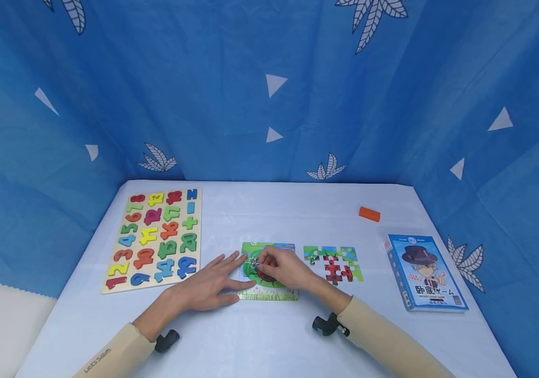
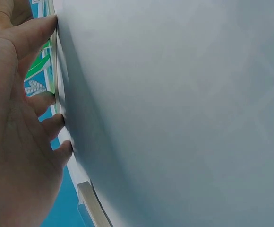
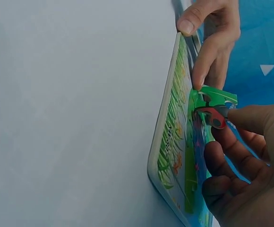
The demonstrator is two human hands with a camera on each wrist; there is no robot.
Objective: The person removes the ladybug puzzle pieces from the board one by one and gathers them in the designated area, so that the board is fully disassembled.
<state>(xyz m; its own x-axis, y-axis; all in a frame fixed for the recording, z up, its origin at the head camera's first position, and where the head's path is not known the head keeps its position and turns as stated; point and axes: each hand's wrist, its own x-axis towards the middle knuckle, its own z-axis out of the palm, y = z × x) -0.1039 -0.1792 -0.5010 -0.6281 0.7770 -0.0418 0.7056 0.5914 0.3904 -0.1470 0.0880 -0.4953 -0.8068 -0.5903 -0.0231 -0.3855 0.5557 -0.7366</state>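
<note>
A jigsaw puzzle board (image 1: 269, 295) with a grass border lies on the table in front of the person. The left hand (image 1: 208, 286) spreads its fingers flat, with fingertips at the board's left side and its thumb near the lower left corner. Over the board's middle, the right hand (image 1: 284, 266) pinches a red and grey puzzle piece (image 3: 216, 117) between thumb and fingers. In the right wrist view this piece is tilted close above the board, beside a green puzzle piece (image 3: 217, 96) that stands out from it. Several loose puzzle pieces (image 1: 333, 273) lie right of the board.
A wooden number board (image 1: 112, 262) with coloured numerals lies at the left. To the right stand an orange block (image 1: 369, 214) and a blue game box (image 1: 427, 273). A blue curtain (image 1: 222, 105) surrounds the white table (image 1: 269, 346) at the back and sides.
</note>
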